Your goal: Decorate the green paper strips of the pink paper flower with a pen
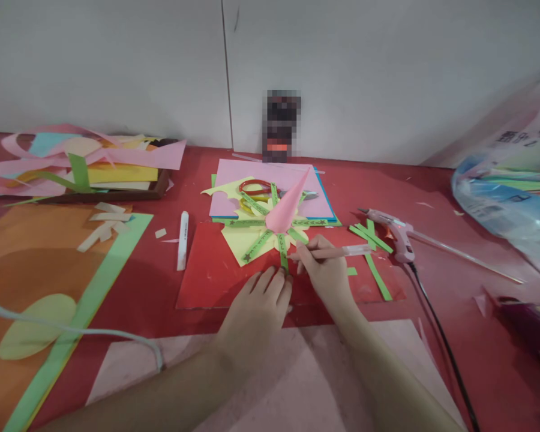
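Observation:
My right hand (pixel 326 270) grips a pale pink pen (pixel 342 251), its tip at a green paper strip (pixel 283 246) that points toward me. My left hand (pixel 263 297) lies with fingers stretched out beside that strip's near end, apparently touching it. Several such green strips, marked with dark stars and small signs, spread out from a pink paper cone (pixel 288 207) on a pale yellow paper flower shape (pixel 300 233). The cone leans to the right. Behind it, partly hidden, are scissors (pixel 253 185) with red handles on a stack of pink sheets (pixel 227 174).
A pink glue gun (pixel 393 231) with a black cord and loose green strips (pixel 378 279) lie to the right. A white marker (pixel 183 240) sits left of the red board (pixel 202 270). Farther left stands a brown tray (pixel 117 195) of paper scraps; a plastic bag (pixel 499 198) is far right.

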The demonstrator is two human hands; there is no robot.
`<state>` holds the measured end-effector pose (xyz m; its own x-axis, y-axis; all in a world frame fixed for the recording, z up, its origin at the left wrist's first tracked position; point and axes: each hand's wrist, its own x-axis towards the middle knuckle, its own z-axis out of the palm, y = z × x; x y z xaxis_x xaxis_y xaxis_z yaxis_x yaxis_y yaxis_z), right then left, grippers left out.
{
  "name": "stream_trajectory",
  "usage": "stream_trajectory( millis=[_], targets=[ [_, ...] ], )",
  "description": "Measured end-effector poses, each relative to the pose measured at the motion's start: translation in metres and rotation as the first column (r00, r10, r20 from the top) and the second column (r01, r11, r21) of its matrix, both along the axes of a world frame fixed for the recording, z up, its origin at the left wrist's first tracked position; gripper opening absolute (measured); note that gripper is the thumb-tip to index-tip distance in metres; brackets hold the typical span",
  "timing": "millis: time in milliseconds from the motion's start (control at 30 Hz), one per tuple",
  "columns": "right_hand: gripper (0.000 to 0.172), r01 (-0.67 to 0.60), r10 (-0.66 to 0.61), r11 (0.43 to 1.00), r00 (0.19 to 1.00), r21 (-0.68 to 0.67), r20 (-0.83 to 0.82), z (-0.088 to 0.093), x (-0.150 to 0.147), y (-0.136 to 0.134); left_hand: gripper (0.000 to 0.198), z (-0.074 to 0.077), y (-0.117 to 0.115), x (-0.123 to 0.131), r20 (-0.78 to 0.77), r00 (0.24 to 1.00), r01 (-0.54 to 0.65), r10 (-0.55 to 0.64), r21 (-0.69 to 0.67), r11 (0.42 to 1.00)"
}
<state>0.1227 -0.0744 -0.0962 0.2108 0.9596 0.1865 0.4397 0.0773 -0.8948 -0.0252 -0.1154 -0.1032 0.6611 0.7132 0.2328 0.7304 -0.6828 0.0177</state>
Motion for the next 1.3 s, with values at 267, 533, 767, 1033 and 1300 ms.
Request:
stream_trajectory(
  millis=[267,533,767,1033,1300],
  targets=[
    [0.029,-0.014,0.014,1.0,1.0,-0.007,-0.02,-0.0008,-0.0019,0.0007,0.033,-0.0006,0.0009,-0.0011,0.01,1.0,0.008,-0.008,0.0,1.0],
    [0.029,-0.016,0.016,1.0,1.0,-0.023,-0.005,-0.0012,-0.0009,-0.0009,0.034,0.0003,0.0001,-0.0014,0.001,1.0,0.003,-0.003,-0.009,1.0],
    [0.029,0.015,-0.015,0.999,1.0,-0.041,-0.006,-0.0011,-0.0004,-0.0008,0.033,-0.0007,0.0014,-0.0011,-0.001,1.0,0.008,-0.008,0.015,1.0],
    [0.03,-0.02,0.019,0.999,0.999,-0.037,-0.036,-0.0031,0.0001,-0.0025,0.027,0.0,-0.0004,-0.0006,0.079,0.997,-0.021,0.019,0.017,1.0],
    [0.03,-0.015,0.014,0.999,1.0,-0.047,-0.026,-0.0015,-0.0017,-0.0017,0.026,0.0019,0.0012,-0.0006,0.058,0.998,0.019,-0.019,0.002,1.0]
  ],
)
